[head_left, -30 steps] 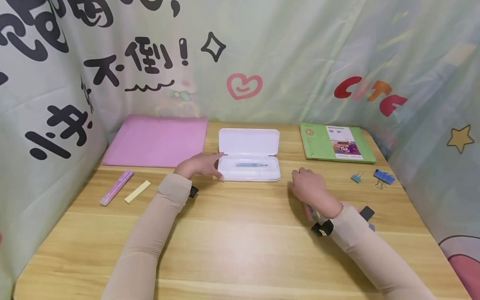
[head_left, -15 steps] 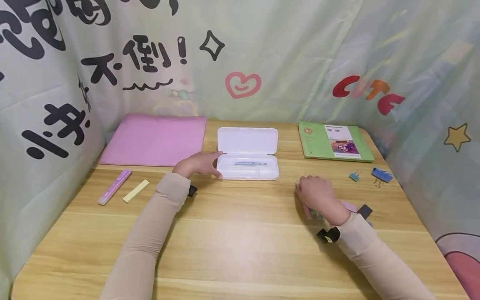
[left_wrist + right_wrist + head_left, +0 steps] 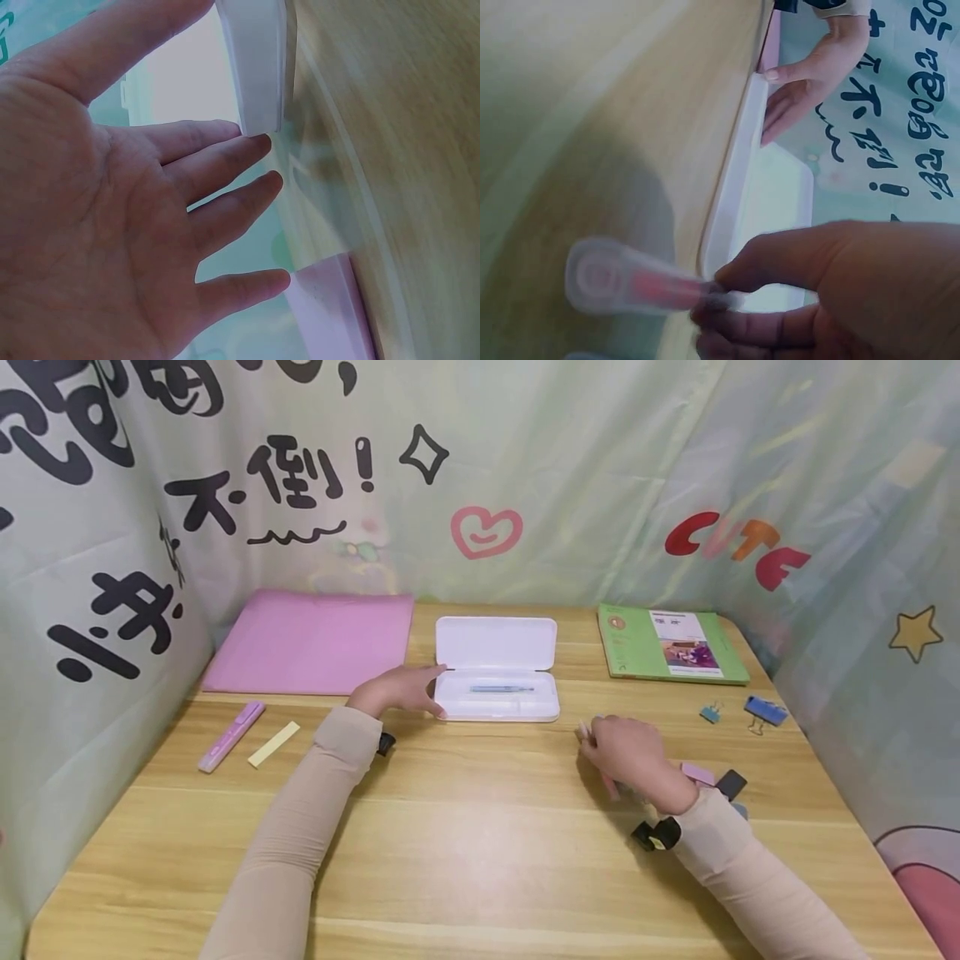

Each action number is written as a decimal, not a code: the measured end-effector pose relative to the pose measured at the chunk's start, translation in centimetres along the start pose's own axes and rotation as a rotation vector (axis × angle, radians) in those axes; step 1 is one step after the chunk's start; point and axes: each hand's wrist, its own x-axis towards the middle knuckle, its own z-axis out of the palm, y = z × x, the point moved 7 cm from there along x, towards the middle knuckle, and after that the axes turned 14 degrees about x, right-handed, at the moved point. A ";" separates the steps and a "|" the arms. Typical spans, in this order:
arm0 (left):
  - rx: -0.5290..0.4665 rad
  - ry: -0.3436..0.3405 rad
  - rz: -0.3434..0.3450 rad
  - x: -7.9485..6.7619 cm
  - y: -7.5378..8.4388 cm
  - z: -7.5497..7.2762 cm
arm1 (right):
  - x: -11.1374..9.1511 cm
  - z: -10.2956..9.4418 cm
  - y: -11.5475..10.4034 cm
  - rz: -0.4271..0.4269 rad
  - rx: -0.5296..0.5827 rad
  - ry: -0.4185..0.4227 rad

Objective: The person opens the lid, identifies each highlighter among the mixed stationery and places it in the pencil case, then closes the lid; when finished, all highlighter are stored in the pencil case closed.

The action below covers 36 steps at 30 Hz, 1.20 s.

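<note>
A white pencil case [image 3: 497,708] stands with its lid raised at the back middle of the table. Inside its tray lies a slim bluish pen [image 3: 498,689]. My left hand [image 3: 397,689] touches the case's left end, thumb at the front corner and fingers at the rear; in the left wrist view those fingers are straight and spread. Right of the case, my right hand [image 3: 630,750] pinches a translucent, pen-like stick with a pinkish-red core [image 3: 656,289] between thumb and fingers. Its exact kind is blurred, and the hand covers its middle in the head view.
Near my right wrist lie a pink block [image 3: 697,773], a dark grey block [image 3: 731,785] and a partly hidden bluish piece [image 3: 740,811]. Farther right are binder clips [image 3: 765,710] and a green book [image 3: 637,643]. At left: pink folder [image 3: 315,643], pink cutter [image 3: 232,737], yellow strip [image 3: 273,744].
My right hand has shifted slightly right and nearer me, and the pinkish stick now shows past its fingers. The pink block has come into view beside the wrist. My left hand stays put.
</note>
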 end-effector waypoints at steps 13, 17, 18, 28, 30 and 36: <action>0.003 0.009 0.004 0.1 -0.2 0.1 | 2.9 -2.2 -3.6 -0.210 0.040 0.207; -0.008 0.010 0.002 0.0 -0.1 0.0 | 4.5 -2.2 -4.8 -0.269 0.043 0.218; -0.014 0.011 0.003 0.0 0.0 0.0 | 4.9 -2.1 -5.0 -0.278 0.041 0.217; -0.006 0.012 0.020 0.1 0.3 0.2 | 7.9 -1.6 -6.8 -0.336 0.002 0.235; 0.002 0.014 0.021 0.1 0.3 0.2 | 8.4 -1.4 -7.1 -0.354 0.000 0.244; 0.019 0.022 -0.001 -0.2 0.0 -0.1 | 10.0 -0.9 -8.5 -0.432 -0.028 0.274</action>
